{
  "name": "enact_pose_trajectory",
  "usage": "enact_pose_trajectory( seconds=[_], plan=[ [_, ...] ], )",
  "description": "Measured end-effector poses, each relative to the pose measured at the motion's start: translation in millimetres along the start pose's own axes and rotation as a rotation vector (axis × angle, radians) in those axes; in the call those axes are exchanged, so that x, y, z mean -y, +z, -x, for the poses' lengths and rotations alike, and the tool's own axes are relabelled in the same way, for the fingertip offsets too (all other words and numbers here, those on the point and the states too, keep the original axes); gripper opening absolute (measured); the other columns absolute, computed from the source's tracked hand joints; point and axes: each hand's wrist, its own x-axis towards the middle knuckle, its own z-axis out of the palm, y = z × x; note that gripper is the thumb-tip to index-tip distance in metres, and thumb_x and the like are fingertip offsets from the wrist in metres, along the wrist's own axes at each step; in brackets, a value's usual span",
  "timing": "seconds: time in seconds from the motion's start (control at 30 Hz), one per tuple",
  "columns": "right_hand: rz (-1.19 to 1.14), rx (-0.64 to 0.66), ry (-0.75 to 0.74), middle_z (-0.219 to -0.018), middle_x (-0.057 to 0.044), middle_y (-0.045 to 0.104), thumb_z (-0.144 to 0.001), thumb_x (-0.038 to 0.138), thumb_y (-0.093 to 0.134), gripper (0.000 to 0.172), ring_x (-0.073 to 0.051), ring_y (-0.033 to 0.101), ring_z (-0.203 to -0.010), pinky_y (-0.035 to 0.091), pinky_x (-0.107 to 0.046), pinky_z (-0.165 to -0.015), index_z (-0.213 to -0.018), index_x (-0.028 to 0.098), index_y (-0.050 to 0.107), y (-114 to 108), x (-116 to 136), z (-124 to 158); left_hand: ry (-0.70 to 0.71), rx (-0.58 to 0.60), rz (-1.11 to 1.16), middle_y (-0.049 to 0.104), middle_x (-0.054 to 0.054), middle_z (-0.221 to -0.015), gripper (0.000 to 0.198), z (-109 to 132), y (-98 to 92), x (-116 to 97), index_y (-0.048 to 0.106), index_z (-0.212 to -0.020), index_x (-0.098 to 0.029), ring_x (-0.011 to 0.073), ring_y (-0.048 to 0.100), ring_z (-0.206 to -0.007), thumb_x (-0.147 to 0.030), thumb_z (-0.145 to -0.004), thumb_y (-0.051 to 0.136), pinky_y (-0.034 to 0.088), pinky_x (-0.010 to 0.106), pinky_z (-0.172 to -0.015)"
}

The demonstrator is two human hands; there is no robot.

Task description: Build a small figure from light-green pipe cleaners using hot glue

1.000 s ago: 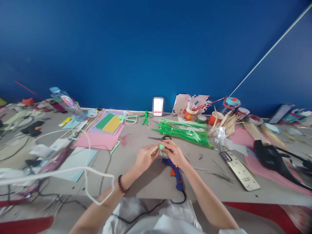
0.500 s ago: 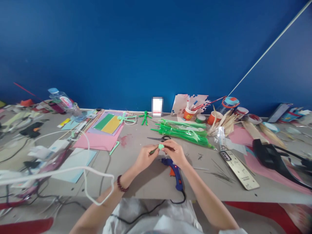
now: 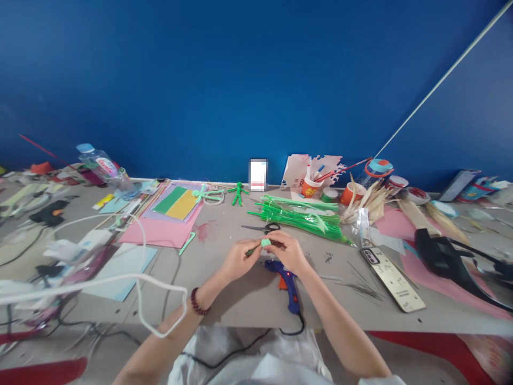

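Observation:
Between my fingertips, above the middle of the table, is a small light green piece [image 3: 265,243], perhaps coiled pipe cleaner; its exact kind is too small to tell. My left hand [image 3: 242,259] pinches it from the left, with a darker green bit showing beside the thumb. From the right, my right hand [image 3: 289,251] grips the same piece, fingers curled. Just beyond my hands lies a pair of scissors [image 3: 260,228], black-handled. A blue glue gun [image 3: 293,294] with an orange trigger rests on the table below my right hand, a small red light showing on it.
Green pipe cleaners [image 3: 298,218] lie in a bundle behind my right hand. A green figure [image 3: 239,193] stands near the wall. To the right are a phone [image 3: 395,283] and thin dark wires [image 3: 364,289]. Pink paper [image 3: 156,232] and a white cable [image 3: 140,278] are at left.
My hands stay in nearly the same place. The light green piece has turned slightly between my fingers, and the view has shifted a little.

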Motion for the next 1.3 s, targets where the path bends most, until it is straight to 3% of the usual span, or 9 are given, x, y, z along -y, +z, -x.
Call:
enact_pose_trajectory(
  seconds=[0.13, 0.27, 0.53, 0.63, 0.77, 0.87, 1.1, 1.3],
  plan=[
    [0.061, -0.003, -0.032, -0.093, -0.007, 0.063, -0.070, 0.039, 0.071, 0.023, -0.019, 0.061, -0.077, 0.054, -0.031, -0.068, -0.087, 0.024, 0.073, -1, 2, 0, -0.018, -0.002, 0.082, 0.066, 0.006, -0.074, 0.034, -1, -1.2, -1, 0.069, -0.097, -0.013, 0.0143, 0.056, -0.064, -0.034, -0.088, 0.044, 0.040, 0.023, -0.058],
    [0.158, 0.001, -0.076, -0.087, -0.007, 0.064, -0.074, 0.039, 0.068, 0.022, -0.019, 0.060, -0.077, 0.050, -0.029, -0.066, -0.088, 0.023, 0.073, -2, 8, 1, -0.081, -0.020, 0.177, 0.071, 0.008, -0.083, 0.032, -4, -2.1, -2, 0.071, -0.087, -0.013, 0.0190, 0.062, -0.075, -0.038, -0.084, 0.052, 0.046, 0.026, -0.068],
    [0.153, 0.007, -0.090, -0.081, -0.005, 0.060, -0.073, 0.041, 0.068, 0.026, -0.017, 0.055, -0.073, 0.045, -0.027, -0.061, -0.093, 0.025, 0.074, -2, 10, 2, -0.222, -0.029, 0.362, 0.070, 0.006, -0.077, 0.035, -6, 1.0, 5, 0.069, -0.077, -0.012, 0.0175, 0.059, -0.070, -0.045, -0.078, 0.057, 0.046, 0.027, -0.067],
    [0.057, 0.032, -0.080, -0.084, -0.005, 0.057, -0.074, 0.044, 0.066, 0.030, -0.016, 0.054, -0.075, 0.045, -0.027, -0.062, -0.096, 0.025, 0.073, -2, 6, 2, -0.274, -0.033, 0.475, 0.065, 0.003, -0.065, 0.038, -6, 2.1, 4, 0.068, -0.075, -0.012, 0.0133, 0.053, -0.061, -0.049, -0.075, 0.059, 0.042, 0.024, -0.059],
    [-0.036, 0.026, -0.046, -0.085, -0.005, 0.055, -0.070, 0.046, 0.069, 0.030, -0.017, 0.054, -0.079, 0.046, -0.028, -0.067, -0.092, 0.025, 0.074, -2, 4, 1, -0.346, -0.011, 0.591, 0.045, -0.004, -0.045, 0.046, -6, 3.1, 1, 0.066, -0.072, -0.011, 0.0064, 0.034, -0.045, -0.057, -0.071, 0.060, 0.027, 0.021, -0.045],
    [-0.057, 0.018, 0.007, -0.080, -0.003, 0.053, -0.066, 0.043, 0.073, 0.030, -0.016, 0.053, -0.075, 0.045, -0.028, -0.066, -0.089, 0.024, 0.074, -2, 2, 0, -0.374, 0.012, 0.613, 0.033, -0.007, -0.042, 0.048, -6, 3.4, 2, 0.063, -0.069, -0.011, 0.0042, 0.024, -0.043, -0.059, -0.070, 0.060, 0.019, 0.021, -0.043],
    [-0.035, -0.042, 0.018, -0.063, 0.001, 0.049, -0.064, 0.040, 0.074, 0.034, -0.012, 0.045, -0.059, 0.042, -0.025, -0.057, -0.092, 0.020, 0.071, 1, 4, 2, -0.504, 0.080, 0.758, 0.027, -0.009, -0.043, 0.048, -7, 3.6, 6, 0.058, -0.069, -0.013, 0.0033, 0.019, -0.041, -0.060, -0.065, 0.065, 0.013, 0.022, -0.042],
    [-0.019, -0.024, -0.021, -0.073, -0.003, 0.056, -0.067, 0.044, 0.072, 0.027, -0.015, 0.052, -0.067, 0.045, -0.027, -0.061, -0.084, 0.022, 0.075, -1, 5, 2, -0.531, 0.162, 0.870, 0.022, -0.010, -0.045, 0.045, -6, 2.6, 7, 0.053, -0.065, -0.014, 0.0028, 0.014, -0.041, -0.057, -0.065, 0.066, 0.010, 0.022, -0.041]
  ],
)
